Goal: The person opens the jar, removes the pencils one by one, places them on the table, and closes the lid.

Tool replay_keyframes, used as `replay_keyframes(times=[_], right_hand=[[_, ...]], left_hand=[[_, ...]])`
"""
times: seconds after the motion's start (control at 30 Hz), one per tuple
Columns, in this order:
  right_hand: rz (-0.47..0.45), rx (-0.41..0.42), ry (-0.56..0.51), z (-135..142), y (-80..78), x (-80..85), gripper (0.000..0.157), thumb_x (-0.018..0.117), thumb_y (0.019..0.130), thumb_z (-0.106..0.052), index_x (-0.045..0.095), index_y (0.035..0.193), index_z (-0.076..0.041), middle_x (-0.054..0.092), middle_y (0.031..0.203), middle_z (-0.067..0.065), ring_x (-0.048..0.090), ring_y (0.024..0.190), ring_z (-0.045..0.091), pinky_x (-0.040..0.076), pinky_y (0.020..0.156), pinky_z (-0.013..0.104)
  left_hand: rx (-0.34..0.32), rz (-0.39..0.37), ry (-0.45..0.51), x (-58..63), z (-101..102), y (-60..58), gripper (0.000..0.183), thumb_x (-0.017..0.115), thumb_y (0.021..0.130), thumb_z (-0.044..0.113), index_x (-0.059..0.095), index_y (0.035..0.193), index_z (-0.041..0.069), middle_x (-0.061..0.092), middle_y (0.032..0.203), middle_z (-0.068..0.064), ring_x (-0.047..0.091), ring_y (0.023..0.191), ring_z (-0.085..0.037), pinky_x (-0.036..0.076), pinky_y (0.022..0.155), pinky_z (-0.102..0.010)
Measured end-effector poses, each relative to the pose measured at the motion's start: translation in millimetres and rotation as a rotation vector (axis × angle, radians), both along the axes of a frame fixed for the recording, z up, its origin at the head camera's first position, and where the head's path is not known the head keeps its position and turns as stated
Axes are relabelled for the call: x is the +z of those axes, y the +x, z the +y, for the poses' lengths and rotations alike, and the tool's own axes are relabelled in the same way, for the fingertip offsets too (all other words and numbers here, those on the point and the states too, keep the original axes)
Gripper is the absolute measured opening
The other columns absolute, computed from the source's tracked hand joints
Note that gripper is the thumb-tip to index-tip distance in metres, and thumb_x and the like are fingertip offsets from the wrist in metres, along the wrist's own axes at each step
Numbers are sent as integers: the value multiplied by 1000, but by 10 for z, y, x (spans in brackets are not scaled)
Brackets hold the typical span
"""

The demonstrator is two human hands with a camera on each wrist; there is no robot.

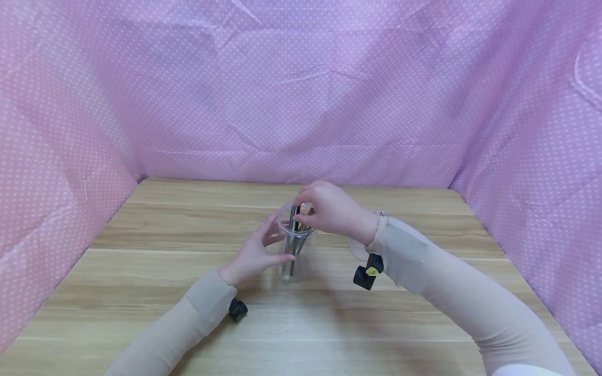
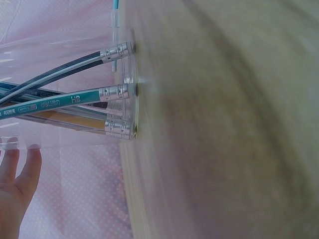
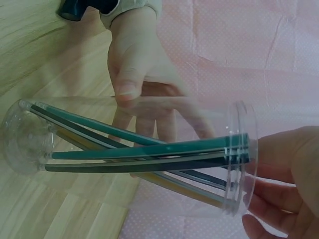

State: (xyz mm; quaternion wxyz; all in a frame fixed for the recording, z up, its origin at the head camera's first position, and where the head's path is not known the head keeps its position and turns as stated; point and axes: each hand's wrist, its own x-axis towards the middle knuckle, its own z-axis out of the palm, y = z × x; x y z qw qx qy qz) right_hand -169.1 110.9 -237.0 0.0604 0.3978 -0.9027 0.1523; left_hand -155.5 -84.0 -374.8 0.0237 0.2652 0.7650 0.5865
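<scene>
A tall clear plastic jar (image 1: 288, 271) stands upright on the table, with several pencils leaning inside it. Their metal-banded eraser ends are at the jar's bottom; a green pencil (image 2: 60, 101) marked HB shows among them, beside dark and yellow ones. My left hand (image 1: 256, 256) grips the jar's side, thumb in front and fingers behind. Over the jar's mouth is my right hand (image 1: 331, 211), its thumb and fingers curled at the upper ends of the pencils, pinching a green pencil (image 3: 199, 145). In the right wrist view, the jar's rim partly covers those fingertips.
A clear round lid (image 1: 358, 249) lies on the wooden table (image 1: 188, 224) right of the jar, partly behind my right wrist. Pink dotted cloth (image 1: 301, 104) hangs along the back and both sides. A small black camera (image 1: 364, 277) is strapped at the right wrist.
</scene>
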Motion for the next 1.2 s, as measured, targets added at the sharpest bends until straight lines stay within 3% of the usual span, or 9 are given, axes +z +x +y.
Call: replay_keyframes(times=[0.17, 0.33, 0.53, 0.97, 1.2], right_hand=[[-8, 20, -50, -19, -20, -41, 9, 74, 81, -12, 72, 89, -9, 72, 85, 2, 65, 75, 13, 55, 66, 22], [-25, 10, -95, -45, -42, -76, 7, 75, 79, -11, 70, 84, -9, 73, 85, 2, 68, 79, 12, 57, 69, 23], [-27, -2, -128, -69, -56, -102, 17, 79, 77, -18, 64, 76, -10, 72, 78, 0, 66, 72, 10, 55, 65, 24], [-144, -15, -120, -99, -56, -97, 22, 79, 76, -11, 58, 79, -10, 70, 78, -1, 64, 73, 8, 55, 66, 20], [-160, 28, -222, -64, -71, -83, 19, 79, 76, -8, 62, 84, -6, 71, 80, 4, 65, 72, 11, 56, 64, 19]], left_hand=[[14, -5, -11, -35, -1, -4, 103, 80, 73, 6, 18, 151, 33, 50, 137, -14, 53, 122, -35, 47, 102, -46], [20, -14, -11, -33, 2, 1, 103, 80, 73, 7, 18, 150, 35, 50, 135, -15, 53, 121, -35, 48, 101, -46], [16, -20, -16, -25, -2, 3, 102, 80, 73, 9, 18, 151, 34, 51, 134, -16, 53, 121, -36, 48, 101, -47], [20, 3, -13, -9, -4, 0, 103, 81, 72, 6, 20, 150, 35, 51, 132, -12, 55, 119, -33, 47, 102, -44], [28, -24, -27, -13, -9, -6, 102, 81, 73, 10, 19, 150, 36, 52, 131, -13, 55, 119, -35, 47, 102, -44]])
